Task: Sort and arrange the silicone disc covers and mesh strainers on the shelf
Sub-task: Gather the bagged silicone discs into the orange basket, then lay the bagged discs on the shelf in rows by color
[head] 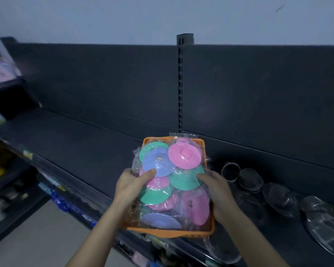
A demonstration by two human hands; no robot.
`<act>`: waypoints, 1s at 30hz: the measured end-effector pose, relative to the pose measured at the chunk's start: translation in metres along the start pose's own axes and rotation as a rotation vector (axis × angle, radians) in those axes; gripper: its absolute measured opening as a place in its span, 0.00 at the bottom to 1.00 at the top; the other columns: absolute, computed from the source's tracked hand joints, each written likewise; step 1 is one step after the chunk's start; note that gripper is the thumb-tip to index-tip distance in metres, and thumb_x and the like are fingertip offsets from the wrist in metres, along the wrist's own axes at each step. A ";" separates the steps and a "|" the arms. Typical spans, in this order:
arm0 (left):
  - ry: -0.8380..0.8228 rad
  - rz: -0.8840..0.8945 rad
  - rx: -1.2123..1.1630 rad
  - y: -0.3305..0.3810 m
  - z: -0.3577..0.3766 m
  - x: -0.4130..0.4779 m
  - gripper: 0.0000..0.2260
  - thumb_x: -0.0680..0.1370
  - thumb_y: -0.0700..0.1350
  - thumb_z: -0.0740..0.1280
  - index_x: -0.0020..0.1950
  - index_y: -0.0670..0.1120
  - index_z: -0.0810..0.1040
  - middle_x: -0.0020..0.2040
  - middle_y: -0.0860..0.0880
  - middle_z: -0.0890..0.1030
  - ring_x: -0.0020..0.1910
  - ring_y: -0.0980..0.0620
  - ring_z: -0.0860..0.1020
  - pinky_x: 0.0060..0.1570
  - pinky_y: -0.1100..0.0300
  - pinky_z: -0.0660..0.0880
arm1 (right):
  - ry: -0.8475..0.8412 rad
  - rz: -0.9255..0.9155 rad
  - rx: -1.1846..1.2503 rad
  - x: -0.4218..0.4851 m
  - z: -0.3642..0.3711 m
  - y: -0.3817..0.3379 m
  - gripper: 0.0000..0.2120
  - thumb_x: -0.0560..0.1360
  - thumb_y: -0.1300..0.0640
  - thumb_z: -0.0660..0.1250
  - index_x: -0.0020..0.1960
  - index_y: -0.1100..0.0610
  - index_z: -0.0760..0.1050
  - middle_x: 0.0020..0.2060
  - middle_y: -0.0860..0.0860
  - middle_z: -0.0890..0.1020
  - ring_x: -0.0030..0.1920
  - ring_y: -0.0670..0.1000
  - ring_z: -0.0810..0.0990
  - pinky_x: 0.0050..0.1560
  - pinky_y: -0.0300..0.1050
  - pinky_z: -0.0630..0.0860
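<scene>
— Dark matte shelf point(75, 143), what sits at its near edge?
— Rectangular orange plastic basket point(172, 233), heaped with flat round silicone disc covers point(184, 156) in crinkly clear wrap: pink, green, blue.
— Hands?
— Both curl round its sides, left hand point(130, 183) and right hand point(218, 191), thumbs pressing the discs.
— Farther right?
— Round mesh strainers point(251, 180), metal-rimmed, wrapped, lying on the shelf; behind, a slotted upright point(180, 89).
</scene>
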State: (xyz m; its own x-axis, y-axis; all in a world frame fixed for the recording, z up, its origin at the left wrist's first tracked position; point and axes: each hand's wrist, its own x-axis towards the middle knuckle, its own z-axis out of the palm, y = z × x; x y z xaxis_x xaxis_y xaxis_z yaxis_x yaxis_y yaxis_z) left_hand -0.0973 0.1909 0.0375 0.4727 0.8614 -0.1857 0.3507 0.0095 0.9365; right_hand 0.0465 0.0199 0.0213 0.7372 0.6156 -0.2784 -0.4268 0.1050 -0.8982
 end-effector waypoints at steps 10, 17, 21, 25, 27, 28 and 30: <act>0.217 -0.034 0.013 -0.012 -0.041 -0.045 0.26 0.58 0.64 0.75 0.45 0.48 0.74 0.41 0.52 0.82 0.38 0.52 0.81 0.32 0.59 0.73 | -0.224 0.005 -0.106 -0.019 0.030 0.001 0.08 0.73 0.63 0.64 0.49 0.61 0.79 0.44 0.58 0.85 0.45 0.58 0.85 0.39 0.47 0.80; 0.257 -0.056 -0.049 -0.028 -0.076 -0.057 0.25 0.59 0.61 0.76 0.46 0.49 0.75 0.41 0.51 0.84 0.37 0.52 0.83 0.36 0.55 0.80 | -0.262 0.042 -0.112 -0.031 0.061 0.014 0.09 0.73 0.64 0.66 0.52 0.63 0.78 0.45 0.61 0.84 0.46 0.61 0.84 0.49 0.57 0.79; 0.273 -0.054 -0.092 -0.038 -0.104 -0.056 0.25 0.58 0.62 0.76 0.47 0.50 0.76 0.42 0.52 0.84 0.38 0.53 0.83 0.35 0.58 0.78 | -0.282 0.014 -0.138 -0.037 0.088 0.023 0.07 0.72 0.64 0.66 0.50 0.62 0.79 0.44 0.61 0.85 0.45 0.61 0.84 0.48 0.57 0.80; 0.249 -0.041 -0.132 -0.049 -0.147 -0.050 0.21 0.59 0.60 0.77 0.46 0.51 0.78 0.41 0.52 0.84 0.38 0.52 0.84 0.41 0.53 0.81 | -0.285 0.003 -0.177 -0.043 0.128 0.041 0.07 0.72 0.61 0.67 0.49 0.60 0.79 0.43 0.59 0.85 0.45 0.60 0.84 0.44 0.55 0.81; 0.259 -0.027 -0.140 -0.056 -0.173 -0.047 0.17 0.60 0.58 0.78 0.43 0.52 0.79 0.39 0.54 0.84 0.36 0.54 0.83 0.39 0.56 0.80 | -0.297 0.018 -0.184 -0.048 0.153 0.052 0.07 0.70 0.60 0.67 0.48 0.59 0.79 0.43 0.58 0.85 0.44 0.59 0.85 0.39 0.49 0.80; 0.264 -0.029 -0.138 -0.060 -0.186 -0.045 0.18 0.61 0.58 0.78 0.44 0.52 0.78 0.40 0.54 0.84 0.37 0.53 0.83 0.40 0.55 0.80 | -0.304 0.028 -0.183 -0.050 0.165 0.058 0.08 0.69 0.60 0.67 0.47 0.59 0.80 0.43 0.58 0.85 0.44 0.59 0.85 0.37 0.47 0.79; 0.270 -0.048 -0.130 -0.067 -0.212 -0.042 0.22 0.60 0.59 0.77 0.48 0.51 0.76 0.44 0.52 0.84 0.41 0.50 0.83 0.45 0.51 0.81 | -0.312 0.033 -0.183 -0.055 0.191 0.069 0.08 0.67 0.59 0.66 0.44 0.58 0.81 0.42 0.58 0.85 0.43 0.58 0.85 0.35 0.46 0.79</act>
State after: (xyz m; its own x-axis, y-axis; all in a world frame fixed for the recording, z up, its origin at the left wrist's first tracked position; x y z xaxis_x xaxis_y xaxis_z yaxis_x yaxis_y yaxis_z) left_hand -0.3121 0.2624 0.0458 0.2197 0.9621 -0.1613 0.2532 0.1035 0.9619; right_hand -0.1235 0.1430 0.0393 0.5171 0.8281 -0.2166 -0.3259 -0.0435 -0.9444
